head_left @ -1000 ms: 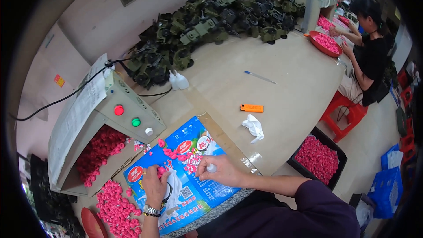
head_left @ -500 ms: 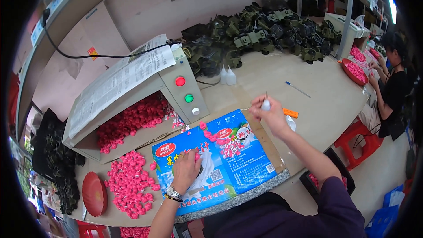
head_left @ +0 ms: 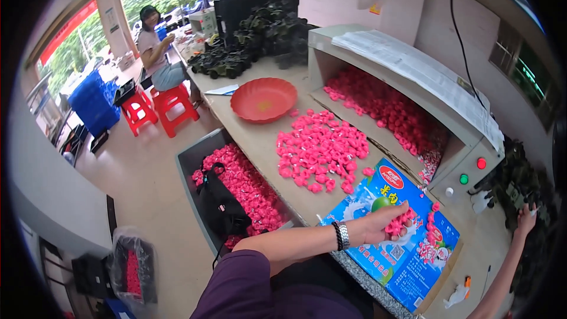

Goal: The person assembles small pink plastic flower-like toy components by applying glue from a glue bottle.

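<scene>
My left hand [head_left: 383,224] is curled around several small pink plastic pieces [head_left: 400,225], above a blue printed cardboard sheet [head_left: 407,277]. At the far right my right hand [head_left: 526,221] is closed on a small white squeeze bottle [head_left: 533,208], only partly visible at the fingertips. On the sheet beyond my left hand are a short row of pink pieces [head_left: 430,227] and a pile of tiny pink-and-white bits [head_left: 426,251]. A wide spread of loose pink pieces [head_left: 322,150] lies on the table to the left of the sheet.
A grey box-shaped machine [head_left: 466,168] with coloured buttons holds more pink pieces. Nearby are a red dish [head_left: 263,100], white squeeze bottles [head_left: 481,202] and dark green toy vehicles [head_left: 221,62]. A grey bin [head_left: 192,180] of pink pieces stands below the table; a seated person [head_left: 156,53] is farther back.
The view has swung left, bringing the bin and seated person into sight. My left hand has lifted off the sheet, pink pieces now showing in it. My right hand is farther from the sheet.
</scene>
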